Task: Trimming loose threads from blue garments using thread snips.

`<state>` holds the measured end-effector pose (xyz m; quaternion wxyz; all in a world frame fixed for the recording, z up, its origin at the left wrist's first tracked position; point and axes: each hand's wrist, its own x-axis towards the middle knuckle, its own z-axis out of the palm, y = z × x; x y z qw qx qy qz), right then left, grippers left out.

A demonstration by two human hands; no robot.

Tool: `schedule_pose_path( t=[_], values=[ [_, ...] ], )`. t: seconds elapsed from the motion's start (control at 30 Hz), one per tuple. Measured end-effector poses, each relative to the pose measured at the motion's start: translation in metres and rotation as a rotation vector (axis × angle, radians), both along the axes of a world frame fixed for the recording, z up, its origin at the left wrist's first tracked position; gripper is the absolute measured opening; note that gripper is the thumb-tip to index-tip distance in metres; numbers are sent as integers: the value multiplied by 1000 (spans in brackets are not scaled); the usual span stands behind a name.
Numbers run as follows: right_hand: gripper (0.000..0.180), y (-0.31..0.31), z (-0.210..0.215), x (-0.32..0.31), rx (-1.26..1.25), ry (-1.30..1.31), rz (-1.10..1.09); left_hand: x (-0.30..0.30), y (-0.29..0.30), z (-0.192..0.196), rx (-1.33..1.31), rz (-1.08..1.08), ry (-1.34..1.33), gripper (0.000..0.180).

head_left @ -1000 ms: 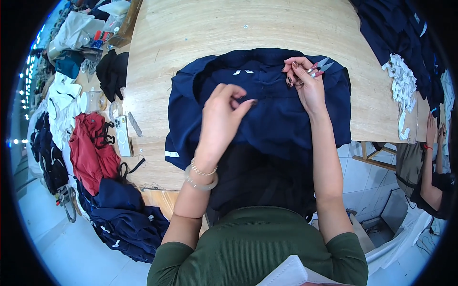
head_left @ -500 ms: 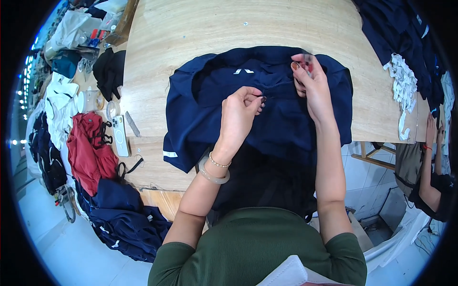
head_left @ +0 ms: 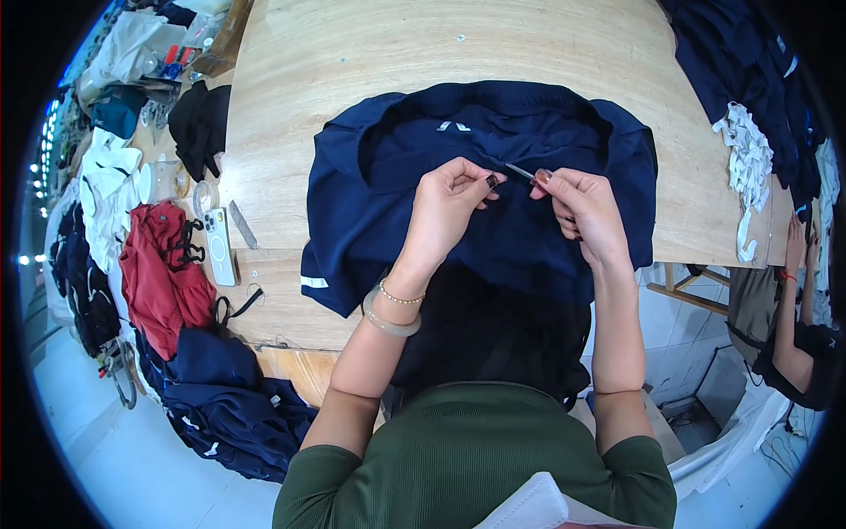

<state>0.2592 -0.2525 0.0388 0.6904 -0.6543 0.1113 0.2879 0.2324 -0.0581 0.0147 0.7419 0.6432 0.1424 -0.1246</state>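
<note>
A navy garment [head_left: 370, 238] lies spread at the table's near edge, its wide opening turned toward the far side and a small white mark [head_left: 453, 127] inside. My left hand [head_left: 445, 207] is closed in a pinch at the garment's middle, thumb and finger together on its cloth. Just to the right, my right hand [head_left: 586, 207] grips a slim, pointed metal tool [head_left: 518, 170]. The tool's tip points left toward my left fingertips, and its handle end is hidden in my fingers.
The wooden table [head_left: 291, 106] carries a white phone [head_left: 220, 247], a grey blade-like strip [head_left: 242, 225] and red cloth [head_left: 159, 282] at left. White strips [head_left: 747, 167] and navy garments [head_left: 731, 62] lie at right. A co-worker's arm [head_left: 793, 326] shows at far right.
My right hand has come down and toward my left hand, and the metal tool now shows in its fingers. My left hand stays pinched in nearly the same place.
</note>
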Motion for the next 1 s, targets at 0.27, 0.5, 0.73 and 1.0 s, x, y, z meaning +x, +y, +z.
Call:
schedule_pose_path(
  t=[0.27,0.5,0.73,1.0],
  values=[
    [27,14,-9,-8,-88,9,-2,0,2,-2,12,-12,-4,7],
    [28,18,-10,-10,-40,16,-30,1,3,-1,31,-19,-8,8],
    [29,23,-18,-14,59,23,-128,1,1,-1,71,-35,4,8],
    [29,27,-19,-13,44,-1,-162,3,1,0,62,-15,-1,8]
  ],
)
